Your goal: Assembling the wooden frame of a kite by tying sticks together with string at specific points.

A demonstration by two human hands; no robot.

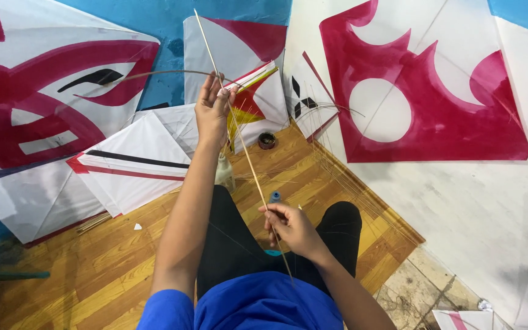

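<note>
Fingers of both hands, left [212,110] and right [289,227], pinch a long, thin, pale, seemingly bamboo stick [239,137].

hands [249,165] gripping bamboo stick [239,131], kites [123,162] around

Left hand [212,111] outstretched, right hand [291,228] near, fingers pinched.

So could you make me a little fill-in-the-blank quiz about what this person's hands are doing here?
1. Both hands hold one long, thin ____ stick.
2. The left hand grips it higher up, and the ____ hand grips it lower down.
3. Big white kites painted with ____ shapes lie around.

Missing words: bamboo; right; red
</note>
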